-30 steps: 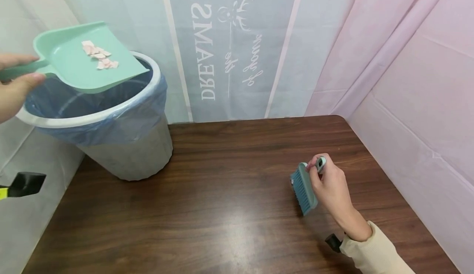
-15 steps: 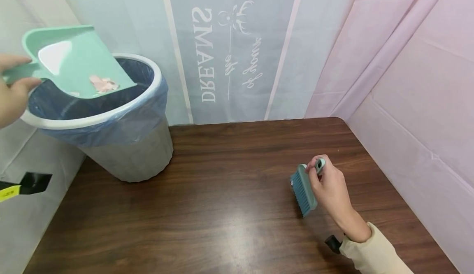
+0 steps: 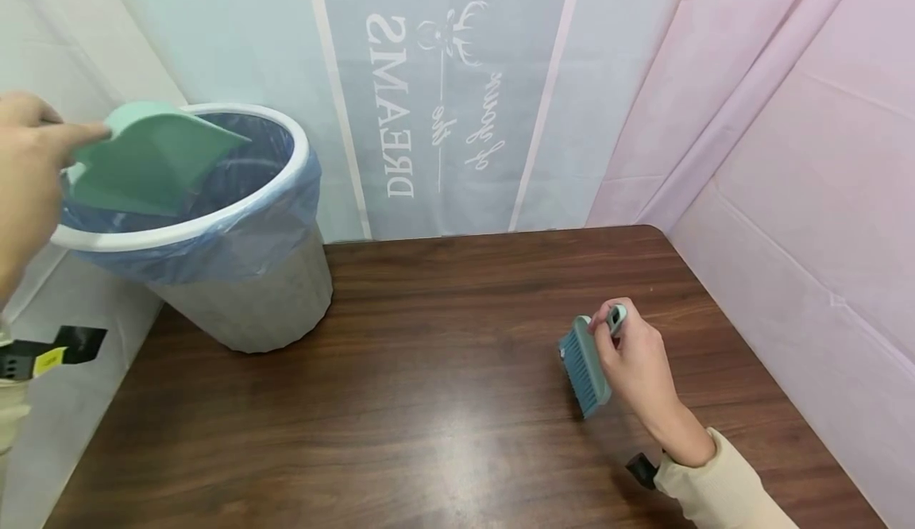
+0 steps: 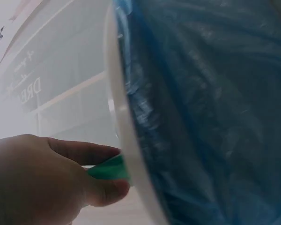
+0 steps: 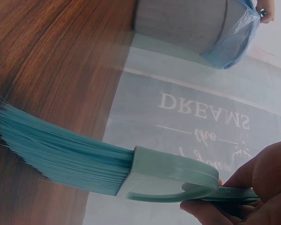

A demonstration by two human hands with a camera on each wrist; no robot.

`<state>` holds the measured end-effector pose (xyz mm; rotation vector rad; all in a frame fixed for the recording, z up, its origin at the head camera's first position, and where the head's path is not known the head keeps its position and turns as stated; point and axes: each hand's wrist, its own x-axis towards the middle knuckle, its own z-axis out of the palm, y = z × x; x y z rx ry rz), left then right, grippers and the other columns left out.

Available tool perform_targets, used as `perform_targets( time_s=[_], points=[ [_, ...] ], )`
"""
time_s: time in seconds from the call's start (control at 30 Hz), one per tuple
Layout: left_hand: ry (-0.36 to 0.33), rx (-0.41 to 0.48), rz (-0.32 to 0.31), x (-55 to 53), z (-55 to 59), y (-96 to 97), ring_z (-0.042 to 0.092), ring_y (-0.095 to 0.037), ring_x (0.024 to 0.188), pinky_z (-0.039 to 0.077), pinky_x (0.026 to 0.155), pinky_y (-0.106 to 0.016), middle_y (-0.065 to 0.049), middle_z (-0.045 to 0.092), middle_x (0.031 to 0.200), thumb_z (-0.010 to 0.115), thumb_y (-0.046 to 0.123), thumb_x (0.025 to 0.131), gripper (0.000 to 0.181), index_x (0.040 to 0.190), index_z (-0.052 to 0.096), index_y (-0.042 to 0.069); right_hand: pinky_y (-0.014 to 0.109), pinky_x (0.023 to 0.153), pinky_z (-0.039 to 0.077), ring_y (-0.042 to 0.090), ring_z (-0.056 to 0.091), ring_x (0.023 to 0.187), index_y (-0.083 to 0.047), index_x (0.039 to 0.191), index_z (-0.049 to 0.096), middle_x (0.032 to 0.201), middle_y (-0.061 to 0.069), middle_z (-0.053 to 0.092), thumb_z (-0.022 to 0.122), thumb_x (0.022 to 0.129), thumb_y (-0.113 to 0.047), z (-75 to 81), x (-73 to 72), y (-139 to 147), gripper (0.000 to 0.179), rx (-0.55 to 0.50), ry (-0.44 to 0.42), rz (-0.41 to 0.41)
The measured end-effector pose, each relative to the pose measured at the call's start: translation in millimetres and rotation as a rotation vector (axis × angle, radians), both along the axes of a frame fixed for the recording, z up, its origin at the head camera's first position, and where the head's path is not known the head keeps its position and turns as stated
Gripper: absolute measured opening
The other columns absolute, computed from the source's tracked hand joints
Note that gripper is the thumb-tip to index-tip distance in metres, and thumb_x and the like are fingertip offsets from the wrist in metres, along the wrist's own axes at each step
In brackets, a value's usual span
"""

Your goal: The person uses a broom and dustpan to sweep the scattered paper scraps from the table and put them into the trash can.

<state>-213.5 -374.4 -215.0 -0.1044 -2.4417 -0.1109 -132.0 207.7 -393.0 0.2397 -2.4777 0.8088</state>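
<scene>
My left hand [image 3: 32,175] grips the handle of a mint green dustpan [image 3: 146,165], tipped steeply down into the mouth of a trash can [image 3: 246,306]. The pan's underside faces the head camera, and no paper scraps show on it. In the left wrist view, the thumb and fingers pinch the green handle [image 4: 108,169] beside the white rim. On the right, my right hand [image 3: 636,354] holds a small teal brush [image 3: 586,366] by its handle. Its bristles [image 5: 61,150] point down at the wooden table, with a small pale bit among them in the head view.
The grey trash can has a blue plastic liner [image 3: 250,235] folded over its white rim [image 3: 307,144]. It stands at the back left of the dark wooden table [image 3: 429,354]. A printed curtain [image 3: 443,100] hangs behind, and pale pink cloth [image 3: 801,156] closes off the right side.
My left hand has turned over, tipping the dustpan from nearly level to steeply down in the can. The pink paper scraps slid down the pan and are out of sight. The right hand stays put.
</scene>
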Motion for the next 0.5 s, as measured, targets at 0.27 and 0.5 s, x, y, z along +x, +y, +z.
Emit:
perform_targets(
  time_s=[0.27,0.5],
  points=[
    [0.001,-0.011,0.027,0.3,0.9,5.2,0.045,-0.054,0.11,0.039,0.096,-0.068,-0.037,0.046,0.109,0.044,-0.026,0.093,0.037,0.127,0.058,-0.015,0.016,0.05,0.037,0.005,0.05,0.059,-0.003,0.097,0.056,0.084,0.007,0.069,0.058,0.093,0.012,0.4,-0.2,0,0.016,0.005,0.003,0.007],
    [-0.021,0.084,0.046,-6.2,-3.8,-8.1,0.041,-0.054,0.116,0.035,0.102,-0.066,-0.036,0.043,0.118,0.044,-0.027,0.092,0.046,0.134,0.055,-0.011,0.018,0.05,0.04,0.007,0.052,0.06,-0.004,0.097,0.056,0.084,0.007,0.07,0.058,0.094,0.011,0.6,-0.8,-1,0.015,0.009,-0.009,0.003]
  ],
)
